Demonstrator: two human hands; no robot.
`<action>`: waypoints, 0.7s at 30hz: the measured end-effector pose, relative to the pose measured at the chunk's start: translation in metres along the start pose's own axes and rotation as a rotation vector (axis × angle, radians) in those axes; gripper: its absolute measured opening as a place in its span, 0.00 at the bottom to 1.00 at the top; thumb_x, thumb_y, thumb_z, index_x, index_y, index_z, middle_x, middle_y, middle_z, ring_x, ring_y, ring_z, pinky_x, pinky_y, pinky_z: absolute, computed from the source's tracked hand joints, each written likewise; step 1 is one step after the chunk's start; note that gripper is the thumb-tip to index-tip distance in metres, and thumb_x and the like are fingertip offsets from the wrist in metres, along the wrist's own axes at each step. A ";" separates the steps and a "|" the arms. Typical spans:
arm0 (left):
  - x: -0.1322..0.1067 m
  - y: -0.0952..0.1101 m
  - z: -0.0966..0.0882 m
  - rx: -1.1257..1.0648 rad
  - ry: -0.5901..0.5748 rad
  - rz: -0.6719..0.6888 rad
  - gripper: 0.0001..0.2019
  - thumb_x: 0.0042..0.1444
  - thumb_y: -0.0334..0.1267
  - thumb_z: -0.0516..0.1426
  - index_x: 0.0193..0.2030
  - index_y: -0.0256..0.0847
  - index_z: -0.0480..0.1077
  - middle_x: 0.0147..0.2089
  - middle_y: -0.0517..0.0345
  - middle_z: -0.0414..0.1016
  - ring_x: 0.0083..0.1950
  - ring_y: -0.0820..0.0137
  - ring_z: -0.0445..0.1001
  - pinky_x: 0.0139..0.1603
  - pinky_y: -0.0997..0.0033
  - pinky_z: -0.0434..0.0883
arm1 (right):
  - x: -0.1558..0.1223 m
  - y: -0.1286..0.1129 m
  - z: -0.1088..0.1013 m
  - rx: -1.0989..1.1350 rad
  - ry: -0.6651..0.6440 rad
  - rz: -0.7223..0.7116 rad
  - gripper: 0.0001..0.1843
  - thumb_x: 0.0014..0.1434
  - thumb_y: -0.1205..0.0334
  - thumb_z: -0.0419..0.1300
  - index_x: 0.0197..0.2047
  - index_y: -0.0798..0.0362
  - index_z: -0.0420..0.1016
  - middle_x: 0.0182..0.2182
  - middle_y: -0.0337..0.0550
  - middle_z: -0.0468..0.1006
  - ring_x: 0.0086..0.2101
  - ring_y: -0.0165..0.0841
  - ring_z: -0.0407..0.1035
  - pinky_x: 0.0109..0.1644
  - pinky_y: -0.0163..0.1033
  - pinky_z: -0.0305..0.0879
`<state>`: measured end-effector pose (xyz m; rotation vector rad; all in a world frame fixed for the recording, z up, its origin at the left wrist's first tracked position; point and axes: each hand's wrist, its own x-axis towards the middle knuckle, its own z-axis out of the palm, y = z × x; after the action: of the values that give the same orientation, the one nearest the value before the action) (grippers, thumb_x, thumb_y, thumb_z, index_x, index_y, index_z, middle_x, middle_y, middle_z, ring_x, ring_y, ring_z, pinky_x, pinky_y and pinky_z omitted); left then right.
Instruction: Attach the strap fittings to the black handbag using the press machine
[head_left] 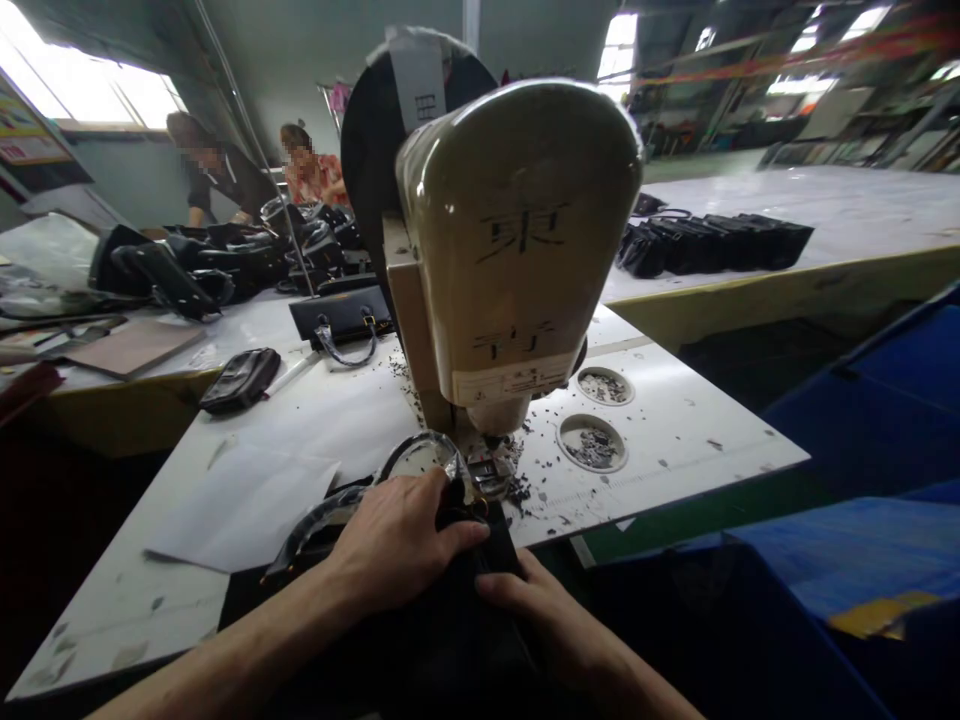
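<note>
A black handbag (457,630) with plastic-wrapped handles (319,515) lies at the front of a white machine table. My left hand (401,535) is closed on its upper edge beside the handles, thumb pointing right. Lower and to the right, my right hand (532,590) grips the bag's side edge, thumb on top and fingers mostly hidden. Just beyond the left hand, the bag's top edge is close to the metal work point (491,475) under the beige machine head (525,230). Whether the bag touches that metal part I cannot tell.
Small black scraps lie around the machine base and in two round wells (592,443). A paper sheet (240,500), a dark pouch (241,380) and another handbag (345,315) lie left. Black bags stand on the right table (862,215). Two people (221,175) work behind piled bags.
</note>
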<state>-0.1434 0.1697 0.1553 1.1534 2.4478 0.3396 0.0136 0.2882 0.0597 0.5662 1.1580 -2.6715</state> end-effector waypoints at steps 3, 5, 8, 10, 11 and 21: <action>0.006 0.000 -0.004 0.007 0.002 0.027 0.21 0.60 0.61 0.57 0.42 0.45 0.68 0.40 0.50 0.80 0.44 0.51 0.79 0.40 0.58 0.68 | 0.003 -0.002 0.004 0.018 0.068 -0.002 0.25 0.48 0.51 0.75 0.46 0.55 0.81 0.33 0.42 0.82 0.33 0.35 0.73 0.39 0.37 0.67; 0.014 -0.003 -0.006 0.004 0.007 0.040 0.22 0.59 0.63 0.58 0.44 0.44 0.69 0.43 0.49 0.80 0.46 0.50 0.79 0.41 0.57 0.68 | 0.008 -0.004 0.006 0.049 0.131 -0.003 0.25 0.45 0.51 0.75 0.45 0.53 0.80 0.32 0.41 0.82 0.33 0.36 0.73 0.37 0.37 0.67; 0.028 -0.010 -0.009 -0.044 -0.014 0.019 0.24 0.57 0.62 0.60 0.45 0.43 0.71 0.46 0.47 0.80 0.49 0.49 0.78 0.43 0.56 0.69 | 0.017 -0.007 0.006 0.106 0.185 0.001 0.25 0.44 0.51 0.75 0.43 0.52 0.79 0.29 0.39 0.80 0.30 0.34 0.72 0.33 0.35 0.67; 0.037 -0.013 -0.012 -0.089 -0.069 -0.012 0.22 0.56 0.59 0.61 0.44 0.43 0.72 0.46 0.47 0.80 0.49 0.50 0.78 0.43 0.58 0.69 | 0.022 -0.007 0.006 0.120 0.228 0.024 0.23 0.45 0.51 0.75 0.41 0.52 0.77 0.27 0.37 0.78 0.27 0.32 0.70 0.30 0.34 0.65; 0.040 -0.013 -0.013 -0.107 -0.107 -0.025 0.20 0.56 0.58 0.61 0.43 0.42 0.72 0.45 0.48 0.80 0.48 0.51 0.78 0.43 0.59 0.69 | 0.023 -0.008 0.006 0.123 0.257 0.040 0.22 0.45 0.51 0.74 0.41 0.53 0.77 0.26 0.37 0.77 0.26 0.31 0.70 0.27 0.33 0.64; 0.057 -0.014 -0.012 -0.172 -0.207 -0.077 0.15 0.54 0.53 0.62 0.37 0.43 0.71 0.36 0.57 0.76 0.39 0.60 0.75 0.35 0.66 0.64 | 0.022 -0.019 0.013 0.107 0.215 0.090 0.21 0.49 0.46 0.71 0.32 0.56 0.77 0.16 0.37 0.72 0.16 0.30 0.65 0.18 0.32 0.58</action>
<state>-0.1910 0.2047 0.1455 0.9688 2.2282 0.3791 -0.0162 0.2916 0.0714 0.9212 1.0155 -2.6579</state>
